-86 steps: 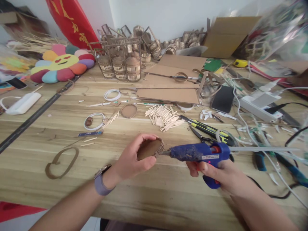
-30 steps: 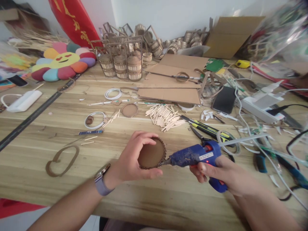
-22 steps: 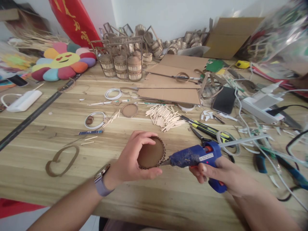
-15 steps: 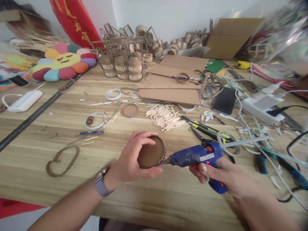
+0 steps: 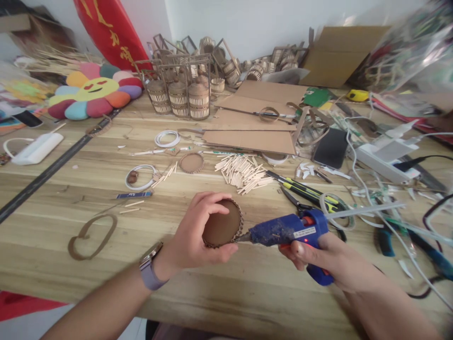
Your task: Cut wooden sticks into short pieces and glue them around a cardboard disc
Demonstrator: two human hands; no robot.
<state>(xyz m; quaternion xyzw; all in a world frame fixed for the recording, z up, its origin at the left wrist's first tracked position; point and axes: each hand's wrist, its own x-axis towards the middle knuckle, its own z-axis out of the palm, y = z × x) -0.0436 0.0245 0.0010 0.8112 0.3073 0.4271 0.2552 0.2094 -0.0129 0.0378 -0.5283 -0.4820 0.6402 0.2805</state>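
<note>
Between the thumb and fingers of my left hand [image 5: 198, 231] is a round brown cardboard disc [image 5: 222, 224] with a corrugated rim, tilted above the wooden table. My right hand [image 5: 318, 257] grips a blue hot glue gun [image 5: 279, 230] by its handle, and a glue stick [image 5: 364, 210] juts from its back. The gun's nozzle meets the disc's right lower rim, or comes very close to it. A second disc [image 5: 191, 163] of the same kind lies farther back on the table, left of a pile of short wooden sticks [image 5: 244, 174].
Beyond the sticks lie cardboard sheets [image 5: 247, 140] and a frame of small slatted barrels [image 5: 179, 99]. A cutter knife [image 5: 304, 191], a phone [image 5: 331, 148], a power strip [image 5: 385, 160] and cables crowd the right. A brown paper strip [image 5: 92, 237] is at left.
Almost nothing differs. Both hands, the disc and the glue gun keep nearly the same position, with the nozzle still at the rim; the glue stick's rear end has shifted slightly.
</note>
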